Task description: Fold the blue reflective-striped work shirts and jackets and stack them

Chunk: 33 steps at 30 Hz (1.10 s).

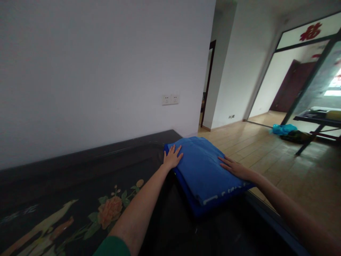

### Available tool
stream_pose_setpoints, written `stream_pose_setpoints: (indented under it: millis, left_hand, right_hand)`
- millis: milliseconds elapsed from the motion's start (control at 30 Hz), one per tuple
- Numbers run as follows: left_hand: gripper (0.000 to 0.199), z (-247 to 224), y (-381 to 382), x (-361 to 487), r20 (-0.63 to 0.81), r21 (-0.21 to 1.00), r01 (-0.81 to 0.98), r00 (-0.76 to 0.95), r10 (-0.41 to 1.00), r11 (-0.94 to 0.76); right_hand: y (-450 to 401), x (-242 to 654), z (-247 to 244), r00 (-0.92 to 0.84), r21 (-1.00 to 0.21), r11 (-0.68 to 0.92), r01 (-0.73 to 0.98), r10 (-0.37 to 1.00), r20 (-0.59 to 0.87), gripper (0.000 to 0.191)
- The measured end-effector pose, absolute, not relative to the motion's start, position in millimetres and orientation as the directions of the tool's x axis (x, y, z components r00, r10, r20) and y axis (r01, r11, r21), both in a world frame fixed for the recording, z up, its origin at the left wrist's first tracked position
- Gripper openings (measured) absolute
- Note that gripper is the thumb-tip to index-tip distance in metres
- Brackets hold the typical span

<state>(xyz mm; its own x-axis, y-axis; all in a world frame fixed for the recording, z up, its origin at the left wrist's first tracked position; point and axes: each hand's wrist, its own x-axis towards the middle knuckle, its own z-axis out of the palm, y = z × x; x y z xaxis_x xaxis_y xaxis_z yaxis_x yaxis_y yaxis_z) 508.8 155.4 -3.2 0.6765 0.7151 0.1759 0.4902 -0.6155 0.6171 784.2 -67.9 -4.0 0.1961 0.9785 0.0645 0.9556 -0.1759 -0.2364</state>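
Both hands flat on folded blue cloth, at the end of a dark surface.

Left hand (172, 157): fingers spread, on the near-wall edge of the folded blue cloth (201, 165). Right hand (236, 168): fingers slightly parted, on the opposite edge. Cloth lies on the glossy dark surface (128, 149), pale lettering along its near edge. Floral picture (109, 212) to the left; wall socket (170, 100) beyond; blue bag (284, 129) on wooden floor (247, 142).
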Motion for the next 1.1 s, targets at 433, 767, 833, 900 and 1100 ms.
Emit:
stream_pose_setpoints:
  millis: [433,767,833,900,1100]
  left_hand:
    - [0.027,94.7,66.8,343.6,0.575,0.658,0.274,0.418,0.703,-0.701]
    - [0.034,19.2,-103.2,181.9,0.338,0.713,0.451,0.450,0.826,-0.537]
    - [0.040,1.6,-114.2,162.2,0.309,0.747,0.458,0.404,0.861,-0.482]
    - [0.042,-10.5,-116.6,144.1,0.307,0.746,0.477,0.374,0.875,-0.465]
    - [0.040,-22.8,-102.1,121.3,0.293,0.669,0.511,0.486,0.824,-0.539]
  right_hand:
    - [-105.9,622.5,88.8,0.331,-0.497,0.053,0.866,0.683,0.651,0.037]
    - [-117.8,340.5,25.1,-0.110,-0.607,0.237,0.759,0.965,0.239,0.025]
    - [-117.7,312.2,15.7,-0.115,-0.636,0.189,0.748,0.981,0.155,0.031]
    - [-118.6,291.9,9.5,-0.113,-0.659,0.176,0.732,0.984,0.137,0.036]
    - [-124.5,265.9,-13.6,-0.141,-0.742,0.248,0.624,0.969,0.205,0.041]
